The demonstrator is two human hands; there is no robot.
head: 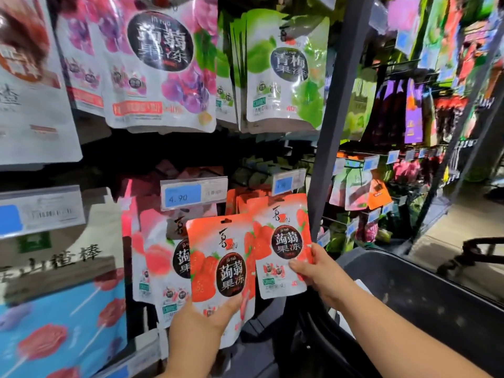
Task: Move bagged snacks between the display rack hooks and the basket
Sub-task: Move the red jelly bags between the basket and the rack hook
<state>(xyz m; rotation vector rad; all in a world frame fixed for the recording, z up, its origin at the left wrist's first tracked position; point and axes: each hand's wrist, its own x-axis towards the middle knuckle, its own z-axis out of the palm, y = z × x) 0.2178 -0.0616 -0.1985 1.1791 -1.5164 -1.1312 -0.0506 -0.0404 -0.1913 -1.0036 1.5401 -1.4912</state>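
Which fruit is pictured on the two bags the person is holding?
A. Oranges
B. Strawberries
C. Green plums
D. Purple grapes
B: the left hand grips the front strawberry jelly bag and the right hand pinches the rear strawberry jelly bag. Both bags are printed with red strawberries.

Dark grey upright post; pale floor at right; blue price tags in shadow

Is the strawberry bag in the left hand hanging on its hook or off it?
Off. The left hand grips the strawberry bag by its bottom, and its top hole shows no hook through it.
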